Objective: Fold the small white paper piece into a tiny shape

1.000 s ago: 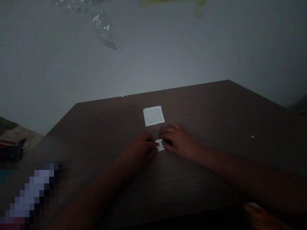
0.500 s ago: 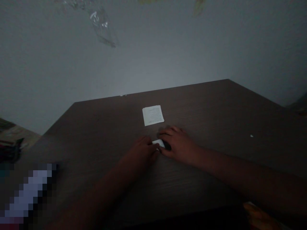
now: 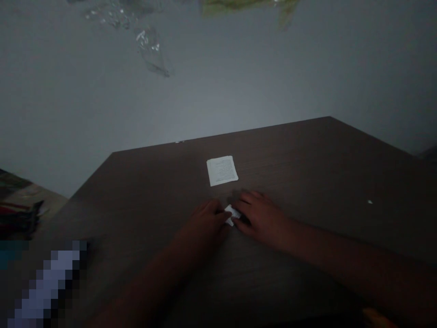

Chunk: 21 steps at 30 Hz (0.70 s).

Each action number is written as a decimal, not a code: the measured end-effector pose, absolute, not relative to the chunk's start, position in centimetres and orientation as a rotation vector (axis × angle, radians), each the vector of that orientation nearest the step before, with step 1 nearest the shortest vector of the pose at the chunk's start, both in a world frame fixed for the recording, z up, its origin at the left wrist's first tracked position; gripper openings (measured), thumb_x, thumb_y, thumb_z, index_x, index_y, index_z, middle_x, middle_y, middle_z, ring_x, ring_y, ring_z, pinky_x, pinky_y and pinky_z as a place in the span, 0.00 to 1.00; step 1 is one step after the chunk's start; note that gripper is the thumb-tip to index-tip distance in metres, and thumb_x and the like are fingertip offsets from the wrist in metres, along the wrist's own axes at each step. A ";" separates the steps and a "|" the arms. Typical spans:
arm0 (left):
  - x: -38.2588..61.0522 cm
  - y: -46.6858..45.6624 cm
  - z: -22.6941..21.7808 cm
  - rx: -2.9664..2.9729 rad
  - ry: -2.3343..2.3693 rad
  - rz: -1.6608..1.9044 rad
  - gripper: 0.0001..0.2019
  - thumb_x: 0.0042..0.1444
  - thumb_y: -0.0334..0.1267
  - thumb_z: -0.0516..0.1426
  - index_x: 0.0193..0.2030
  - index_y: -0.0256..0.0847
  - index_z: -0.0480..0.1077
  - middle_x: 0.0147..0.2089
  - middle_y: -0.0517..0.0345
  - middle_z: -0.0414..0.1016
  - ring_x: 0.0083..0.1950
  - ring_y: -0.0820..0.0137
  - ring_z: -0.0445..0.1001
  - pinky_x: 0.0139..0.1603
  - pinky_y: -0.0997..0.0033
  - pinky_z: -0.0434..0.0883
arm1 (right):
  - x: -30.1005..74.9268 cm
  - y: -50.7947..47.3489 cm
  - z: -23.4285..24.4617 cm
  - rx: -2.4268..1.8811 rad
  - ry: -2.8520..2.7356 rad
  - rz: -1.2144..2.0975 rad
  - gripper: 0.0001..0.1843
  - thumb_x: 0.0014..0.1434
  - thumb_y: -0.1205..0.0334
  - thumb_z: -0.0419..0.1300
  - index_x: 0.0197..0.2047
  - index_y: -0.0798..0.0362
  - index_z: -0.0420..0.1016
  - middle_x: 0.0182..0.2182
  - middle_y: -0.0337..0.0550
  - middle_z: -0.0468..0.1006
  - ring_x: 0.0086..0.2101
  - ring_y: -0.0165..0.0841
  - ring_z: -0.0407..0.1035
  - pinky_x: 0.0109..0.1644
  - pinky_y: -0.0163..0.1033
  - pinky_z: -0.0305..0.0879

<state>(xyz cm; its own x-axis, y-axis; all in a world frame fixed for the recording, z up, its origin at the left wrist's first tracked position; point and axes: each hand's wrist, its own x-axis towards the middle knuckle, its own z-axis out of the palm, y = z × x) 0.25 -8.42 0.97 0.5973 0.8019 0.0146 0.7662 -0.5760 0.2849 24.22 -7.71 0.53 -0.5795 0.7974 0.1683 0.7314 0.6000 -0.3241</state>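
A small white piece of paper [image 3: 232, 213], apparently folded, lies low over the table between my two hands. My left hand [image 3: 207, 223] is closed on its left side, the thumb pressed across it. From the right, my right hand [image 3: 261, 215] pinches the other side between thumb and fingers. Parts of the paper are hidden under the fingers, and the dim light blurs the details. Just beyond the hands, a squarish printed sheet of paper [image 3: 221, 171] rests flat, touched by neither hand.
The dark wooden table [image 3: 290, 159] meets a grey wall [image 3: 239, 82] at its far edge. A tiny white scrap [image 3: 370, 202] sits at the right. A pixelated object [image 3: 48, 282] occupies the lower left. Clear plastic [image 3: 150, 48] hangs on the wall.
Between my hands the small paper has shifted and turned, with more of its pointed lower corner showing. The whole view has tilted slightly; the printed sheet stays put on the table.
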 end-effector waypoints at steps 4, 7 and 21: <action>0.8 -8.6 1.3 2.539 1.335 0.213 0.08 0.73 0.35 0.67 0.55 0.44 0.87 0.54 0.48 0.81 0.57 0.51 0.82 0.65 0.50 0.80 | 24.2 -7.7 0.0 -1.229 -2.508 0.317 0.10 0.77 0.57 0.70 0.56 0.50 0.88 0.52 0.53 0.86 0.56 0.52 0.78 0.60 0.56 0.71; 1.3 -8.7 1.9 2.502 1.381 0.150 0.09 0.74 0.35 0.66 0.57 0.44 0.88 0.54 0.48 0.82 0.57 0.52 0.82 0.66 0.52 0.80 | 24.2 -7.7 -0.1 -1.224 -2.508 0.330 0.08 0.74 0.56 0.73 0.53 0.50 0.88 0.50 0.52 0.85 0.55 0.52 0.77 0.58 0.55 0.70; 1.4 -8.4 2.3 2.444 1.414 0.055 0.10 0.77 0.32 0.62 0.52 0.41 0.88 0.53 0.49 0.80 0.55 0.57 0.81 0.63 0.63 0.77 | 23.9 -6.4 -0.4 -1.295 -2.378 0.580 0.04 0.72 0.66 0.72 0.48 0.49 0.88 0.47 0.49 0.87 0.53 0.48 0.79 0.59 0.53 0.65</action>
